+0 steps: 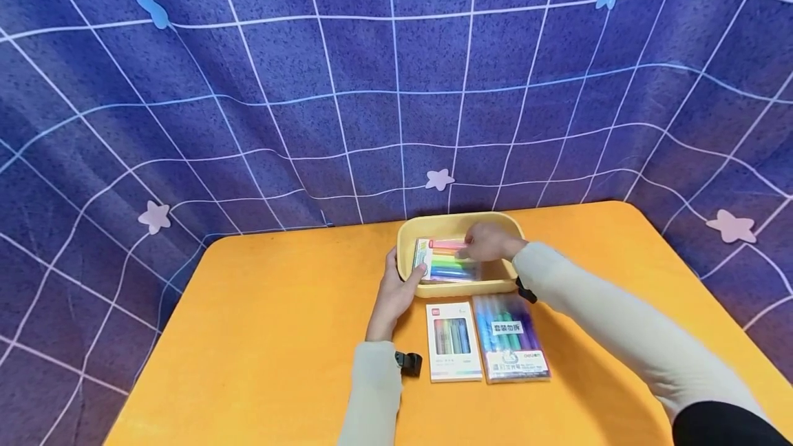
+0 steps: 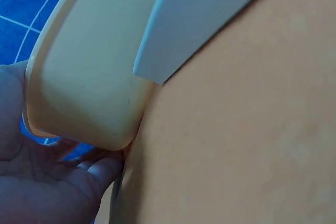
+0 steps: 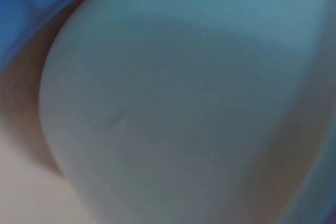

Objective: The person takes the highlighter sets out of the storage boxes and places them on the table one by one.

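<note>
A yellow plastic bin (image 1: 461, 290) stands at the table's back edge. My left hand (image 1: 394, 292) grips its left end, thumb over the rim and fingers outside; the left wrist view shows that hand (image 2: 50, 174) around the bin's corner (image 2: 100, 77). Inside lies a clear pack of rainbow-coloured pens (image 1: 449, 263). Reaching in over the right side, my right hand (image 1: 489, 243) pinches the pack's right end, its fingers partly hidden. A blurred pale curved wall (image 3: 173, 114) fills most of the right wrist view.
In front of the bin lie a white pen box (image 1: 453, 367) with a window and, beside it, a clear pack of blue, green and purple pens (image 1: 517, 336). The orange table (image 1: 279, 336) meets a blue curtain (image 1: 279, 122) behind the bin.
</note>
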The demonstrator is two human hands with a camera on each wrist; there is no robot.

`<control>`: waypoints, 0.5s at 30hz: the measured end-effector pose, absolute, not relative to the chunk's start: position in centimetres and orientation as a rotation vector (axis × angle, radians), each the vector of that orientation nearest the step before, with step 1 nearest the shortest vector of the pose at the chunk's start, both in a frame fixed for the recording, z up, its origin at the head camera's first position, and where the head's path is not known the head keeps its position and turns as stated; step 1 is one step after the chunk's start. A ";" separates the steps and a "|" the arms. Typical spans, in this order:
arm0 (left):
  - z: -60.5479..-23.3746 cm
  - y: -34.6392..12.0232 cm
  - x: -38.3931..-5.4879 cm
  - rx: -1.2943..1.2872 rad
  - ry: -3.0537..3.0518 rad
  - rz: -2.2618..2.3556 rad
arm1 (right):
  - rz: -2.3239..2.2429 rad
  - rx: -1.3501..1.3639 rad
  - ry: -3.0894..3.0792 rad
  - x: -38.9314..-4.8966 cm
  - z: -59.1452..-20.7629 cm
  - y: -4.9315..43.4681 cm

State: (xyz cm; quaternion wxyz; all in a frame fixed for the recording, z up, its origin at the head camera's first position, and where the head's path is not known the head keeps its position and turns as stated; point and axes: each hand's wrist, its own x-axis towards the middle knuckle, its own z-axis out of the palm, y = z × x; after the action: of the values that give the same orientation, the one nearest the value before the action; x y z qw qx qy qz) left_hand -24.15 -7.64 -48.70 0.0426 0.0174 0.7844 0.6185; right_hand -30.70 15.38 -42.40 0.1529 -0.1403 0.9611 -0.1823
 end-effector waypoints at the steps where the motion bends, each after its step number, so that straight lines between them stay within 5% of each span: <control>1: -48.7 -7.7 -24.1 0.047 2.399 1.890 | -0.538 -0.393 2.755 -30.7 -42.4 15.2; 15: -48.4 -7.1 -24.1 -0.003 2.415 1.894 | -0.665 -0.321 2.755 -30.5 -42.6 14.5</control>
State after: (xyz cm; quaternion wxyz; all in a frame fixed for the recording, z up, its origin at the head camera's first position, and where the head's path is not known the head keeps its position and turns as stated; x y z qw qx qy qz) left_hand -24.06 -7.12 -48.44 0.0361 -0.0009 0.7863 0.6168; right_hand -30.54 14.53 -42.61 0.1440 -0.1115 0.9559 -0.2306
